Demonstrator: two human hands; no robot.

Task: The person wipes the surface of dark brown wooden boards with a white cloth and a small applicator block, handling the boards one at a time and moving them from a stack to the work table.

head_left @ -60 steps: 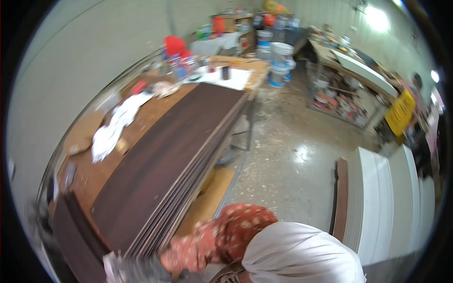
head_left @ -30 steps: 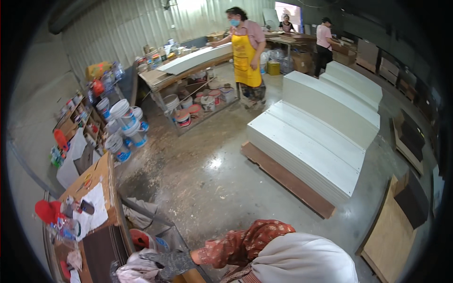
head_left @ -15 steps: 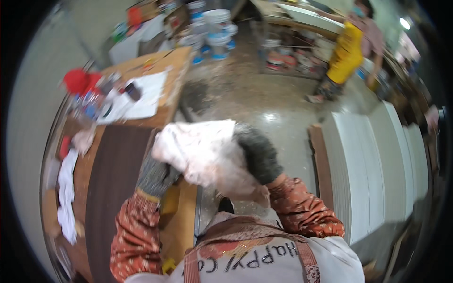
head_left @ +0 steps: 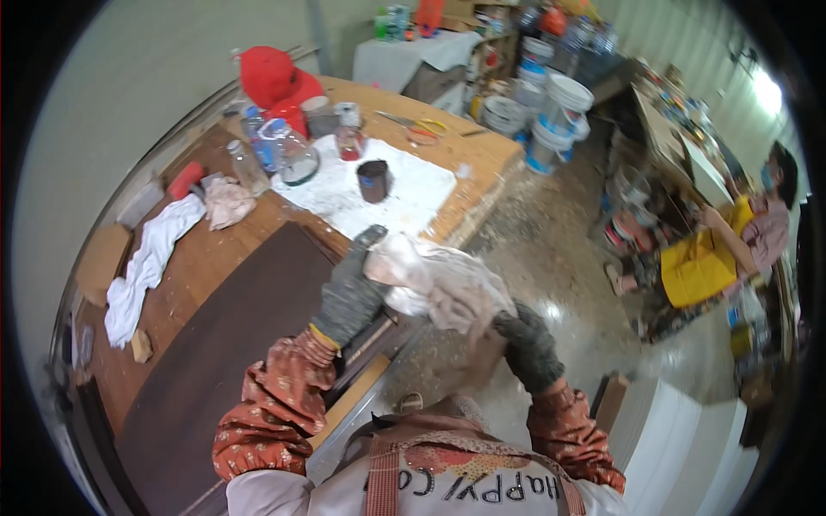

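Observation:
Both my hands wear dark grey work gloves and hold a crumpled pale pink rag (head_left: 443,288) in front of my chest. My left hand (head_left: 351,292) grips the rag's left end beside the edge of the workbench. My right hand (head_left: 527,344) holds the rag's right side over the floor. Below my left arm lies a stack of dark brown boards (head_left: 228,344) on the wooden workbench (head_left: 477,155).
On the bench stand a dark cup (head_left: 374,181) on a white sheet, plastic bottles (head_left: 284,150), a red cap (head_left: 271,82), white cloths (head_left: 146,267). White buckets (head_left: 564,107) sit beyond. A person in a yellow apron (head_left: 714,258) works at right. White panels (head_left: 680,430) lie on the floor.
The view swung from the room's far side back over the bench. My gloved hands came up holding the rag, which is spread a little wider now than half a second ago.

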